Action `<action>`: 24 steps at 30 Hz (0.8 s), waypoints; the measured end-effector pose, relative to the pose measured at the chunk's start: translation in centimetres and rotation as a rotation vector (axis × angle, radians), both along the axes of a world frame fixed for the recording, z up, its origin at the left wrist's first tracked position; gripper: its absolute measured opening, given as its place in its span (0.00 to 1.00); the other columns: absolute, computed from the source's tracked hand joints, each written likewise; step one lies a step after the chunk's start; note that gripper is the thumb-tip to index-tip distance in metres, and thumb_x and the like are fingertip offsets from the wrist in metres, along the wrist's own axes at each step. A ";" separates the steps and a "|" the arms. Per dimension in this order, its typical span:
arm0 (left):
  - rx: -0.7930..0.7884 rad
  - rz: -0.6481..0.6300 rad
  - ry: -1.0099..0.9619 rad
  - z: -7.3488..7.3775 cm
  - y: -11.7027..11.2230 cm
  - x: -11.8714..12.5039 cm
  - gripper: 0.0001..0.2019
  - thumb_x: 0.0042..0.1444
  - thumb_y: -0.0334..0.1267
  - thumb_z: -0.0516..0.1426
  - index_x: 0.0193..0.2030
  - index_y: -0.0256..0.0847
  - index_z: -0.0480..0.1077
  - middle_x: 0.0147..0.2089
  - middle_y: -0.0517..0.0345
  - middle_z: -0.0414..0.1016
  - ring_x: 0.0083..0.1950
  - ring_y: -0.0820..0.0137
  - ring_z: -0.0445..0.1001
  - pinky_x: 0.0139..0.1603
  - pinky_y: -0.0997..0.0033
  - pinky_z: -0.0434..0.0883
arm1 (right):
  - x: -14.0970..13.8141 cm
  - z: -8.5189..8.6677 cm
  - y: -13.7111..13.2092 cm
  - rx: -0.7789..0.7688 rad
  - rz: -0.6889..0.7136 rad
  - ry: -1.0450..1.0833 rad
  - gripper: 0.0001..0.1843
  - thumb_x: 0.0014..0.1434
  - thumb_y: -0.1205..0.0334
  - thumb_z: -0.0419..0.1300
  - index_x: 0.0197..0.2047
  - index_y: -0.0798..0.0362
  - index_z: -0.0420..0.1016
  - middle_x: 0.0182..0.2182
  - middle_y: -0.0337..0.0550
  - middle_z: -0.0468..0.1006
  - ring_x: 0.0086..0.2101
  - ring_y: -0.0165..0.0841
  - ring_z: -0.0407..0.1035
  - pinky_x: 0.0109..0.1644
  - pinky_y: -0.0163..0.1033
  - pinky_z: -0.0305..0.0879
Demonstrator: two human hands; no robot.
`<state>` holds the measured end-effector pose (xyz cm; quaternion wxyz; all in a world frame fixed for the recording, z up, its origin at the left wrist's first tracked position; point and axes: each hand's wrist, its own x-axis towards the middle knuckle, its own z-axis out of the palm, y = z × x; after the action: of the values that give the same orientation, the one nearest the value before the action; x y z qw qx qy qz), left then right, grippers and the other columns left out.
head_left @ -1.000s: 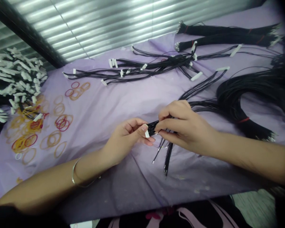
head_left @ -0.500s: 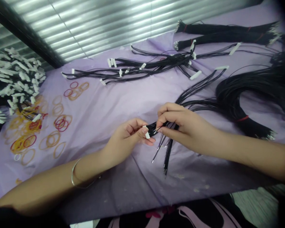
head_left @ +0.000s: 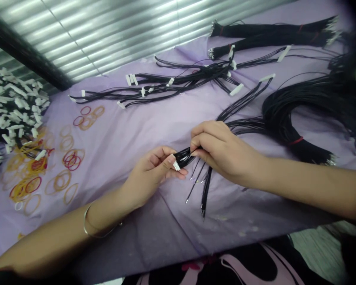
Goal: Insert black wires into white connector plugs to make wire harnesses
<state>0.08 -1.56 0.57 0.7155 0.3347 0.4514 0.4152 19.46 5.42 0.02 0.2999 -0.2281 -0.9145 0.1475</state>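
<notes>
My left hand (head_left: 152, 172) pinches a small white connector (head_left: 176, 166) between thumb and fingers at the middle of the purple cloth (head_left: 130, 134). Thin black wires (head_left: 185, 156) run from the connector to my right hand (head_left: 222, 152), whose fingers are closed on them just right of it. More loose wire ends (head_left: 203, 194) hang from under my right hand and lie on the cloth, pointing toward me.
A thick coil of black wires (head_left: 287, 114) with a red tie lies at the right. Finished wire sets with white connectors (head_left: 178, 85) lie behind. Rubber bands (head_left: 47, 166) are scattered at the left, beside a heap of white connectors (head_left: 12, 107). Tied wire bundles (head_left: 269, 33) lie far right.
Both hands stay together on the connector and wires. My right hand's fingers have slid a little left along the wires, closer to the connector.
</notes>
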 end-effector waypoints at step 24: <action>-0.021 -0.039 -0.016 -0.1 0.1 -0.3 0.07 0.59 0.37 0.58 0.39 0.34 0.71 0.38 0.57 0.74 0.35 0.74 0.77 0.36 0.78 0.76 | -1.2 -0.8 -0.9 0.032 0.024 0.048 0.09 0.63 0.68 0.51 0.34 0.61 0.69 0.35 0.48 0.69 0.37 0.35 0.62 0.41 0.43 0.61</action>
<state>-0.23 -1.49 0.42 0.7304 0.3326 0.4433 0.3992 18.30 4.52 -0.73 0.3234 -0.2087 -0.9120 0.1420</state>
